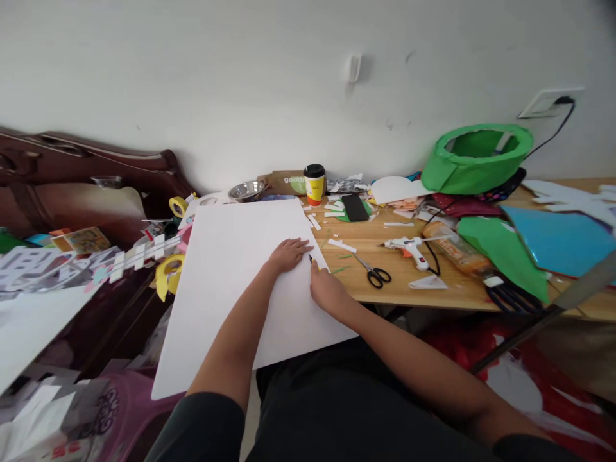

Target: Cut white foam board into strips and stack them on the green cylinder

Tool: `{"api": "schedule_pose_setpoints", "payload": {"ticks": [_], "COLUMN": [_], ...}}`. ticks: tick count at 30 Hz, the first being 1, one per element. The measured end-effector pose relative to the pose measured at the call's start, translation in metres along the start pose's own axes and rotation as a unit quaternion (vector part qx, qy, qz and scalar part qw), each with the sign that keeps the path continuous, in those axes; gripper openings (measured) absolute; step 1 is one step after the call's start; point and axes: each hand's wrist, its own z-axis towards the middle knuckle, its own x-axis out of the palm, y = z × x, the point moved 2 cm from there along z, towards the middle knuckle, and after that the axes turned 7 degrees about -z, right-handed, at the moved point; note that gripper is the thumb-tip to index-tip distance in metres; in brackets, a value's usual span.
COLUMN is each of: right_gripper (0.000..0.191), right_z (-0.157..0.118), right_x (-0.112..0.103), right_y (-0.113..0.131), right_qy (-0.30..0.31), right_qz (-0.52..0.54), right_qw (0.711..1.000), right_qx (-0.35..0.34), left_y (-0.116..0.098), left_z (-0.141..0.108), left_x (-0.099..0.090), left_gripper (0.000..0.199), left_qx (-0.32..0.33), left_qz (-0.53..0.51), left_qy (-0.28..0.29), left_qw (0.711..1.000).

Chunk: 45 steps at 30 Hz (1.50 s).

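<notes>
A large white board lies on the table and reaches past its front edge. Flat on the board near its right side rests my left hand, fingers stretched toward the right edge. My right hand is closed round a slim utility knife; only its dark tip and a bit of yellow show, the rest being hidden in the fist. That tip touches or nearly touches the board just beside my left fingertips. Black-handled scissors and narrow white strips lie to the right of the board.
A white glue gun with a black cord lies right of the scissors. Behind stand a lidded cup, a phone, a metal bowl and a green ring-shaped piece. Blue sheet lies far right. Craft pieces crowd the left.
</notes>
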Motion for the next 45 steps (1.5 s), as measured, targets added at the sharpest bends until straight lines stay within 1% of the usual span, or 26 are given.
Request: {"api": "schedule_pose_setpoints", "payload": {"ticks": [8,16,21,25,31,34,38,45], "right_gripper": [0.064,0.065,0.067,0.071,0.071,0.07,0.066,0.063], "right_z": [-0.017,-0.038,-0.063,-0.089,-0.121,-0.131,-0.141,-0.157], "right_x": [0.004,0.002,0.005,0.009,0.011,0.014,0.015,0.004], "right_y": [0.0,0.003,0.0,-0.002,-0.012,-0.022,-0.03,-0.032], "right_qy": [0.006,0.02,0.037,0.067,0.103,0.112,0.105,0.118], "right_qz": [-0.016,-0.035,-0.053,-0.072,-0.066,-0.052,-0.037,-0.023], "right_qw": [1.0,0.999,0.998,0.995,0.991,0.99,0.99,0.987], "right_qx": [0.007,0.002,-0.015,-0.025,-0.05,-0.071,-0.092,-0.11], "left_y": [-0.001,-0.002,0.0,0.001,0.001,0.003,0.005,0.003], "left_z": [0.002,0.002,0.003,0.003,0.004,0.005,0.006,0.004], "left_x": [-0.001,-0.001,0.001,0.003,0.003,0.005,0.007,0.005], "left_gripper": [0.054,0.054,0.054,0.054,0.054,0.053,0.052,0.052], "left_qx": [-0.001,-0.005,-0.001,0.003,0.008,0.005,0.003,0.004], "left_qz": [-0.002,-0.003,-0.005,-0.005,-0.009,-0.013,-0.018,-0.017], "left_qy": [0.015,0.015,0.01,0.005,0.005,0.005,0.005,-0.002], "left_qw": [1.0,1.0,1.0,1.0,1.0,1.0,1.0,1.0]}}
